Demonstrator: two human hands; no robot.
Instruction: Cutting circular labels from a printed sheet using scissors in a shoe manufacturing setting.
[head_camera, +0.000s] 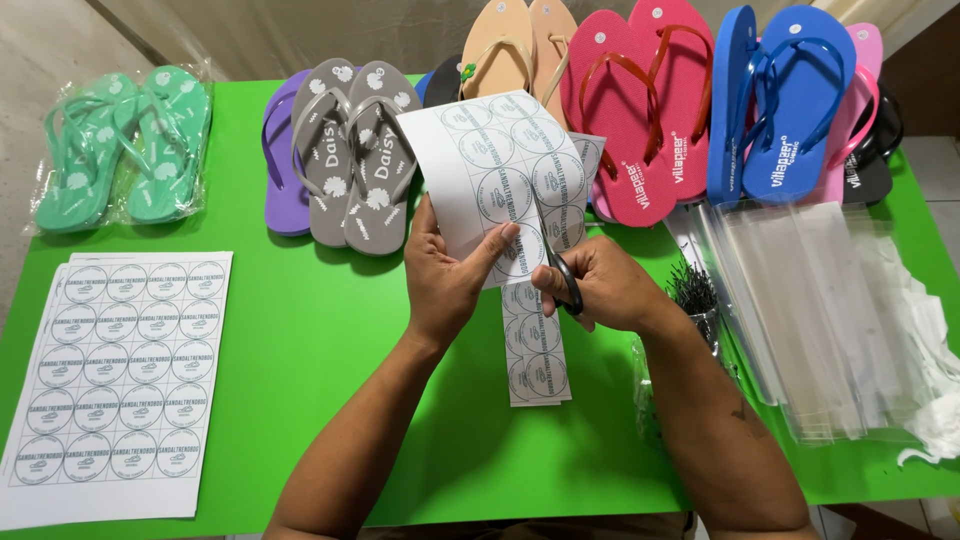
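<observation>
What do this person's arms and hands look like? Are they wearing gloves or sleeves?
No gloves and no sleeves in view: the left hand and right hand are bare, as are both forearms. No rings or watch show. The right forearm carries a small dark mark, perhaps a tattoo.

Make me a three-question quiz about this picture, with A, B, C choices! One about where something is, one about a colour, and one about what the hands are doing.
1. Where is the bagged pair of flip-flops?
A. far left
B. far right
C. table middle

2. What colour is the table?
A. red
B. green
C. white

3. What is the right hand doing?
A. resting empty
B. holding scissors at a label sheet
C. holding a flip-flop

Answers: 1 A, it lies by the left edge. 2 B, bright green shows everywhere. 3 B, the left hand holds the sheet being cut.
</observation>
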